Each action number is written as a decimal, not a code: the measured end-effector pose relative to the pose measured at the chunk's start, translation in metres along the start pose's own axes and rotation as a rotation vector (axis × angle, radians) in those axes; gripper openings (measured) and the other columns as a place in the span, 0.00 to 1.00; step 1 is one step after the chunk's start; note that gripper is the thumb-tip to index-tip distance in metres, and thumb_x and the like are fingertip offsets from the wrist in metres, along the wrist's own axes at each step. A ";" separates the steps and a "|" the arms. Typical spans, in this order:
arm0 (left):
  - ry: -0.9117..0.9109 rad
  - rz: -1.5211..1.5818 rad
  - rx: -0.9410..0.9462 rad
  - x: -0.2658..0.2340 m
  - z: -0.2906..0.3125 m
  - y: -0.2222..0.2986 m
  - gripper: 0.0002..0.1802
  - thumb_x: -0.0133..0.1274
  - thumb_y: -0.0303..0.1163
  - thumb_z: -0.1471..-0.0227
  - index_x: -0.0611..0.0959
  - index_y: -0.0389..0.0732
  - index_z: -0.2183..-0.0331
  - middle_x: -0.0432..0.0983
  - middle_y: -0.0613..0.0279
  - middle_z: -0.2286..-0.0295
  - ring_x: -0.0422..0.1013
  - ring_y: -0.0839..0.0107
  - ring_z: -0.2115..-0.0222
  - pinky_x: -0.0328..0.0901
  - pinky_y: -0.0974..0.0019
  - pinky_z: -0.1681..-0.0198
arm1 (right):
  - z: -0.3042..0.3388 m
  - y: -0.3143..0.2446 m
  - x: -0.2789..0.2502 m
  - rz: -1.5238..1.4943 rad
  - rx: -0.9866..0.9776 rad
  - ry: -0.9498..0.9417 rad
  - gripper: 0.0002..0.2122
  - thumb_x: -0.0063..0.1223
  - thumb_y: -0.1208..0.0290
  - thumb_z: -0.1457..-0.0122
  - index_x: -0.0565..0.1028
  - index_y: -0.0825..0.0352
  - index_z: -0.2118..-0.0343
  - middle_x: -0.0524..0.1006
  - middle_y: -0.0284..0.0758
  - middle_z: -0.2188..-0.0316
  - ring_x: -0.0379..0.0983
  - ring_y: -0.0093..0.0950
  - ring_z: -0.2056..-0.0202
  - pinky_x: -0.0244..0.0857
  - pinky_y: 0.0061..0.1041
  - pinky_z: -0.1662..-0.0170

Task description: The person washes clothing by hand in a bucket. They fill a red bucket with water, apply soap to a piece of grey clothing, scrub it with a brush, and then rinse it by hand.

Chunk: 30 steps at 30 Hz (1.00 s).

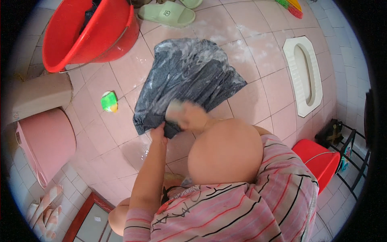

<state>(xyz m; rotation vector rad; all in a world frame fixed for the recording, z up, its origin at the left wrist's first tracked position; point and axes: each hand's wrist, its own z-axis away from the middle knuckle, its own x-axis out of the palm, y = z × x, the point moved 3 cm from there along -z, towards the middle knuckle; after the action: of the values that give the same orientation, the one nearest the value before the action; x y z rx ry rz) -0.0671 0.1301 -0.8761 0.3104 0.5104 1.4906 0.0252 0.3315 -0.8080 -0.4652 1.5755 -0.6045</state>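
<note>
A dark grey garment (183,76), wet and streaked with white suds, lies spread on the tiled floor in front of me. My left hand (160,133) is closed on its near edge, where the cloth is bunched. My right hand (193,115) is smeared by motion and rests over the cloth just to the right of the left one. Its fingers are wrapped round a pale, blocky thing (174,111) pressed to the fabric; blur hides its exact kind. A bare knee (225,151) covers part of the right forearm.
Far left stands a large red bucket (121,46) with dark cloth inside. Green slippers (167,14) lie beside it. A small green and yellow item (109,101) sits on the tiles. A pink tub (48,145), a squat toilet (303,76), another red bucket (318,161) and a black rack (350,161) stand around.
</note>
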 end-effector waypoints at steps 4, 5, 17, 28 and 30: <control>-0.028 0.202 -0.066 -0.048 -0.041 0.017 0.29 0.55 0.13 0.58 0.68 0.36 0.52 0.72 0.51 0.58 0.71 0.52 0.59 0.70 0.46 0.58 | -0.016 0.049 -0.028 0.339 0.195 -0.097 0.23 0.51 0.64 0.52 0.71 0.38 0.51 0.69 0.44 0.66 0.70 0.40 0.68 0.66 0.42 0.70; -0.002 0.176 -0.037 -0.037 -0.028 0.025 0.29 0.55 0.12 0.58 0.68 0.36 0.52 0.71 0.51 0.58 0.71 0.52 0.59 0.70 0.46 0.58 | -0.007 0.093 -0.064 0.318 0.349 -0.022 0.22 0.51 0.63 0.52 0.71 0.40 0.51 0.70 0.45 0.65 0.70 0.41 0.70 0.67 0.40 0.69; 0.064 -0.323 -0.054 -0.003 0.025 0.016 0.27 0.67 0.23 0.67 0.73 0.38 0.62 0.75 0.54 0.70 0.73 0.61 0.76 0.67 0.62 0.83 | 0.006 -0.006 0.001 0.027 -0.115 -0.253 0.25 0.54 0.61 0.52 0.68 0.39 0.47 0.70 0.43 0.67 0.67 0.43 0.63 0.64 0.41 0.61; -0.058 -0.376 0.028 -0.009 0.038 0.025 0.19 0.63 0.22 0.61 0.74 0.34 0.64 0.75 0.56 0.70 0.71 0.64 0.78 0.66 0.64 0.86 | 0.022 0.100 -0.066 0.312 0.605 0.441 0.26 0.55 0.62 0.52 0.68 0.44 0.46 0.71 0.47 0.68 0.68 0.45 0.66 0.65 0.42 0.63; -0.009 -0.640 0.195 0.004 0.047 0.032 0.17 0.64 0.27 0.60 0.76 0.34 0.67 0.75 0.57 0.73 0.70 0.66 0.82 0.63 0.66 0.88 | 0.020 0.044 -0.014 0.076 0.171 0.110 0.24 0.54 0.62 0.51 0.68 0.42 0.47 0.71 0.43 0.66 0.68 0.44 0.64 0.66 0.41 0.61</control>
<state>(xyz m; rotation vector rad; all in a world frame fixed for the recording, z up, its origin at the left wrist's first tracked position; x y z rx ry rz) -0.0708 0.1413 -0.8204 0.2716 0.6738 0.8210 0.0486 0.3723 -0.8250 -0.2462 1.6223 -0.7092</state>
